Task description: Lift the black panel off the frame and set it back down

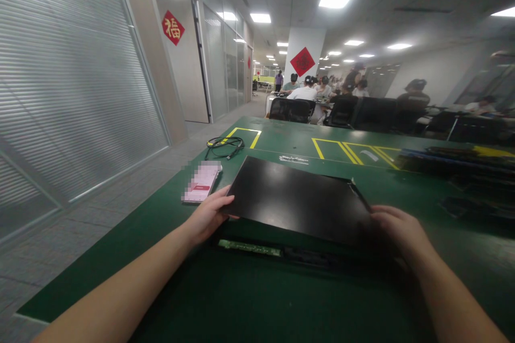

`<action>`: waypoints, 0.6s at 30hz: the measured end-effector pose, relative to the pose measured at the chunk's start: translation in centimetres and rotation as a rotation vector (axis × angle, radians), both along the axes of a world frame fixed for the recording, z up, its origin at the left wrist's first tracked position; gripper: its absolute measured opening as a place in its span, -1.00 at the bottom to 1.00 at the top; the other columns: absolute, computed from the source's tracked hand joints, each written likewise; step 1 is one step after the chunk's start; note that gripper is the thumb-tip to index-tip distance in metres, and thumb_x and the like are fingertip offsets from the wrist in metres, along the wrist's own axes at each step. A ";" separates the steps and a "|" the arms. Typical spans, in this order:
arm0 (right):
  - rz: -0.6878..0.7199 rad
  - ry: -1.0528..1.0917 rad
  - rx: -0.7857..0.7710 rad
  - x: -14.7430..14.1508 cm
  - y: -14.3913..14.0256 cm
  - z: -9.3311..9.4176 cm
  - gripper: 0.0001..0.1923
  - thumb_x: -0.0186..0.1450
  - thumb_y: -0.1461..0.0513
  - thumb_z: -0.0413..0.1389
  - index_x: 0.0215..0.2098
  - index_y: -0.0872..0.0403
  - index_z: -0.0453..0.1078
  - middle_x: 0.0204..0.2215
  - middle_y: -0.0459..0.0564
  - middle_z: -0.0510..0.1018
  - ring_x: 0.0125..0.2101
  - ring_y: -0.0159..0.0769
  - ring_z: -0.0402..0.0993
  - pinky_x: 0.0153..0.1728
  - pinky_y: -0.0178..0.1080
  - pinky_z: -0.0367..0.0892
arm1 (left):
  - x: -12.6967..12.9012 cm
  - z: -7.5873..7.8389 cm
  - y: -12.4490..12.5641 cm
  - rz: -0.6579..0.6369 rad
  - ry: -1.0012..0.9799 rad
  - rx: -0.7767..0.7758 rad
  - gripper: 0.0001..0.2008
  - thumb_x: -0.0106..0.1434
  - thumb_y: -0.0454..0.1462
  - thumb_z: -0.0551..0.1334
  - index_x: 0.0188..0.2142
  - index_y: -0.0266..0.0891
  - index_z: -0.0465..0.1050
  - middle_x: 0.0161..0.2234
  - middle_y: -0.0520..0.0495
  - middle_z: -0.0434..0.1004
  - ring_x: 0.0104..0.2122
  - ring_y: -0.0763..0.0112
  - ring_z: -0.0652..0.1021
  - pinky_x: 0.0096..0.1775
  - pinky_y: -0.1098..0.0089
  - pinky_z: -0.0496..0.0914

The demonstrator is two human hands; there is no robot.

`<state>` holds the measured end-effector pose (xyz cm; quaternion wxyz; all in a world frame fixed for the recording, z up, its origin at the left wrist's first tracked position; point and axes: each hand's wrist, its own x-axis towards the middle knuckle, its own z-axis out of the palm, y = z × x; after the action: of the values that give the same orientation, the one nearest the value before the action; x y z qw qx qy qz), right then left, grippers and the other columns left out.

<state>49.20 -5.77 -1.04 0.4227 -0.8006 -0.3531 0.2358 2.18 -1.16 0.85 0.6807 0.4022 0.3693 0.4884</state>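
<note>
My left hand and right hand each held one side of the flat black panel, lifted a little over the green table. My right fingers looked blurry underneath.

So it's a long green table with yellow boxes taped on it. A black panel sits near the front edge, with a thin green strip just in front of it. A phone lies off to the left, a coiled black cable further back, and dark trays on the right
</note>
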 end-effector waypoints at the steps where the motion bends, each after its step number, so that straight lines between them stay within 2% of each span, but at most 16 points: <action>1: -0.007 0.053 0.033 0.1 0.0 -0.1 -0.54 -0.03 0.10 0.22 -0.17 0.07 0.63 -0.31 0.14 0.70 -0.35 -0.09 0.55 -0.43 -0.18 0.35 | -0.1 0.1 0.0 0.012 -0.005 0.002 -0.49 0.16 -0.39 0.39 0.14 -0.25 0.58 -0.19 -0.16 0.74 -0.39 0.30 0.66 -0.36 0.38 0.57; 5: 0.009 0.148 0.143 0.2 0.1 -0.3 -0.53 -0.02 0.09 0.21 -0.17 0.11 0.59 -0.23 0.22 0.72 -0.39 -0.17 0.53 -0.49 -0.25 0.30 | -0.3 0.5 0.1 0.032 -0.014 0.039 -0.36 0.14 -0.39 0.40 0.25 -0.21 0.50 -0.15 -0.16 0.75 -0.37 0.29 0.67 -0.38 0.40 0.54; 11: 0.004 0.145 0.181 0.0 0.2 -0.2 -0.55 0.03 0.06 0.17 -0.18 0.13 0.58 -0.25 0.24 0.72 -0.49 -0.25 0.46 -0.57 -0.30 0.18 | -0.7 1.0 -0.2 0.034 0.025 0.130 -0.30 0.15 -0.29 0.45 0.30 -0.20 0.46 0.03 -0.17 0.72 -0.09 0.09 0.68 -0.20 0.37 0.54; 15: -0.025 0.165 0.167 -0.3 0.1 -0.1 -0.59 0.04 0.08 0.18 -0.19 0.10 0.58 -0.30 0.20 0.72 -0.49 -0.24 0.49 -0.55 -0.29 0.20 | -0.5 1.2 -0.3 0.031 0.050 0.134 -0.28 0.11 -0.26 0.48 0.28 -0.20 0.48 0.06 -0.16 0.70 -0.01 0.03 0.66 -0.12 0.34 0.53; 18: -0.026 0.102 0.162 -0.3 0.1 -0.3 -0.62 0.07 0.07 0.17 -0.22 0.09 0.58 -0.36 0.18 0.71 -0.47 -0.19 0.53 -0.51 -0.26 0.26 | -0.2 1.3 -0.5 0.015 0.051 0.101 -0.30 0.10 -0.26 0.48 0.26 -0.22 0.50 0.06 -0.18 0.70 0.02 0.01 0.65 -0.08 0.31 0.54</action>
<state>48.87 -5.68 -1.30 0.5067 -0.7552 -0.3384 0.2415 2.03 -1.64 2.13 0.6463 0.4457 0.3641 0.5012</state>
